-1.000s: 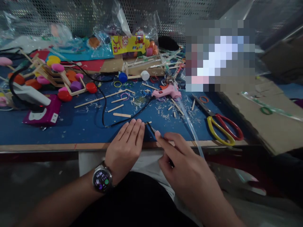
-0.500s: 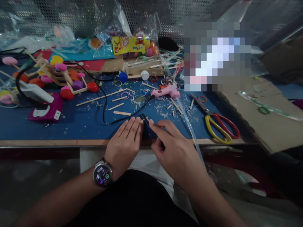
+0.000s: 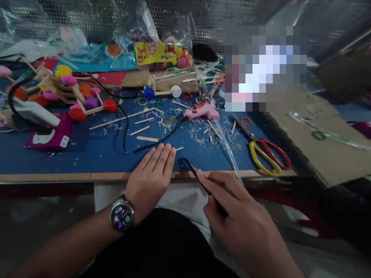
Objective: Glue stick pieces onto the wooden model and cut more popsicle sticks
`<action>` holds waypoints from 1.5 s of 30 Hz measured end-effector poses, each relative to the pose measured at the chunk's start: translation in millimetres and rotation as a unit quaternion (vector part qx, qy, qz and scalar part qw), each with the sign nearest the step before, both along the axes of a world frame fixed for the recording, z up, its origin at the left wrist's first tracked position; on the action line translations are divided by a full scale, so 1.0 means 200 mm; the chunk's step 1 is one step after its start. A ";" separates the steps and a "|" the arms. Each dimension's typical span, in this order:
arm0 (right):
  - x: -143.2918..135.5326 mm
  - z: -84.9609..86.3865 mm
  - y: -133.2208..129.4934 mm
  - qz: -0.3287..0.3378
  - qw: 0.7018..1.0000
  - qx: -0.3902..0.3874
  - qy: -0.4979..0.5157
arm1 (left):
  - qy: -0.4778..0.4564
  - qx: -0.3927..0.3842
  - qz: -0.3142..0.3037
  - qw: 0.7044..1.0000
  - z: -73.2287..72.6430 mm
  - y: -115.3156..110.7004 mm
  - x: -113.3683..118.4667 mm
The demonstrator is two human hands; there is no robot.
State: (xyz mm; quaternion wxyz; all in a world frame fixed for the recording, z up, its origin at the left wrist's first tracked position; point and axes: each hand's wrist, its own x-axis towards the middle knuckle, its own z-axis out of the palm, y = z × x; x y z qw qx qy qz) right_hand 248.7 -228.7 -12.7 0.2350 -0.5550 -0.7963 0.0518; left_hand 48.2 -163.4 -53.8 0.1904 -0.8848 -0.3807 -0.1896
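My left hand (image 3: 154, 168) lies flat on the blue mat near the table's front edge, fingers stretched out side by side. Under its fingertips a thin wooden stick (image 3: 180, 148) is pinned, one end poking out to the right. My right hand (image 3: 236, 206) is closed around a slim black knife (image 3: 193, 168), index finger along its back. The knife's tip points up and left, a short way off the stick and apart from it. Ahead of the left hand lies a flat wooden craft stick (image 3: 147, 139), beside a black cable (image 3: 125, 133).
Beyond the hands lie a pink glue gun (image 3: 203, 112) with a long clear glue stick (image 3: 227, 144), and scissors (image 3: 265, 156) with red and yellow handles. A purple power socket (image 3: 50, 133) and stick models with coloured wheels (image 3: 78, 96) stand left. Cardboard (image 3: 327, 154) covers the right.
My right hand has drawn the knife back toward my body and to the right, away from the stick. The left hand stays flat in place, and the stick's end shows more.
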 end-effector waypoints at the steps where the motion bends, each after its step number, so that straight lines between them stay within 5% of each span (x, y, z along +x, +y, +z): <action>1: 0.01 0.00 -0.01 -0.001 1.000 -0.001 0.006 | 0.001 -0.006 -0.003 1.000 0.00 0.00 0.00; 8: 0.09 0.02 0.00 -0.032 0.999 0.032 0.023 | -0.043 -0.095 -0.020 0.994 0.05 -0.01 -0.01; 17: 0.19 0.05 0.28 -0.021 0.998 0.050 -0.032 | -0.080 -0.118 -0.004 0.990 0.20 0.14 -0.03; 31: 0.14 -0.06 0.39 0.075 0.997 0.001 0.020 | -0.017 -0.135 0.023 0.990 0.21 0.21 0.00; 41: 0.17 0.14 0.41 0.080 0.994 -0.037 0.065 | -0.051 -0.079 -0.078 0.993 0.37 0.25 0.01; 45: 0.25 0.16 0.44 0.015 0.999 -0.014 0.031 | -0.052 -0.105 -0.106 0.987 0.42 0.35 -0.01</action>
